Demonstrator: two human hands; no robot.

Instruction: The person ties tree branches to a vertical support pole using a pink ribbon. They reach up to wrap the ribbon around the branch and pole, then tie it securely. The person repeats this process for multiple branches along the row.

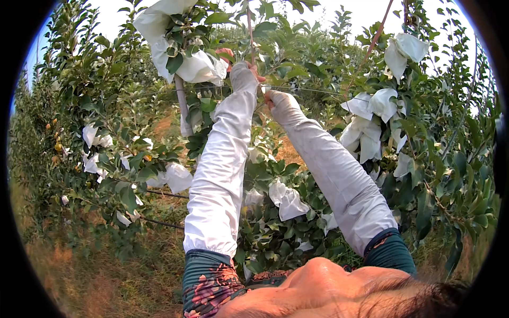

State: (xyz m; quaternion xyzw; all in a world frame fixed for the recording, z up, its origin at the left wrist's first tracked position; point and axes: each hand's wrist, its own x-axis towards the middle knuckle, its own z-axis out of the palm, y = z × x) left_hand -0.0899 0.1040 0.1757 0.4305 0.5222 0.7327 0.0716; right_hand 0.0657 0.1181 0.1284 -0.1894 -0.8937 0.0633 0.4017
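Both my arms, in white sleeve covers, reach up and forward to a thin wire (313, 90) strung across the trees. My left hand (253, 72) is closed just above the wire, where a thin reddish-brown stem (249, 32) comes down to it. A little lower and to the right, my right hand (274, 99) has its fingers pinched together close to the wire. Whatever the fingertips grip is too small to make out. White fruit bags (199, 68) hang among leaves just left of my left hand, with a red patch (227, 57) beside them.
More white bags hang in the branches at right (366, 132), low in the middle (288, 200) and at left (95, 137). A pale post (183, 106) stands left of my arms. Dark hoses (164, 223) run low at left. Dry grass (111, 270) covers the ground.
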